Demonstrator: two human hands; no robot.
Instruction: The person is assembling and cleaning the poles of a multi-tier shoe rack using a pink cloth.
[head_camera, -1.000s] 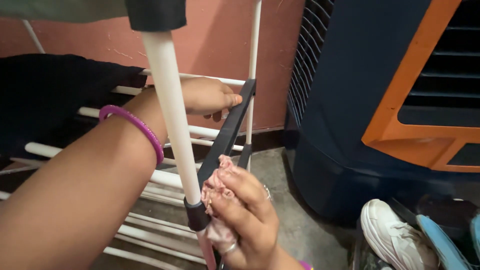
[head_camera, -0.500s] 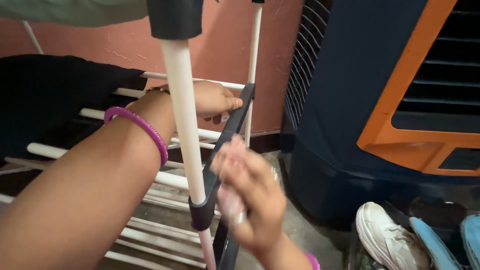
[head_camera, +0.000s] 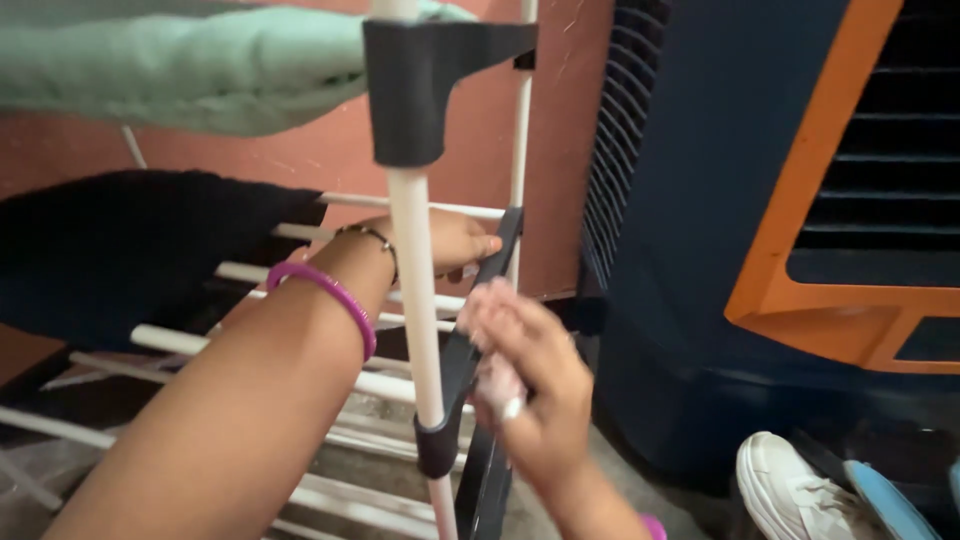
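At the far side of the white drying rack (head_camera: 400, 385), the left hand (head_camera: 455, 243) grips a rail beside the black side bar (head_camera: 478, 315). Nearer, the right hand (head_camera: 530, 385) clenches a pink cloth (head_camera: 492, 378), blurred, against that bar.

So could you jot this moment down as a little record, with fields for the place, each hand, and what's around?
Place: indoors by a reddish wall, at a white drying rack
Left hand: reaching past the rack's upright pole, resting on a rail beside the black side brace; pink bangle on the wrist
Right hand: blurred, against the black brace, seemingly holding a small pinkish cloth
On the rack: a green garment on top, a black garment lower
Nearby: a dark blue and orange air cooler, a white shoe
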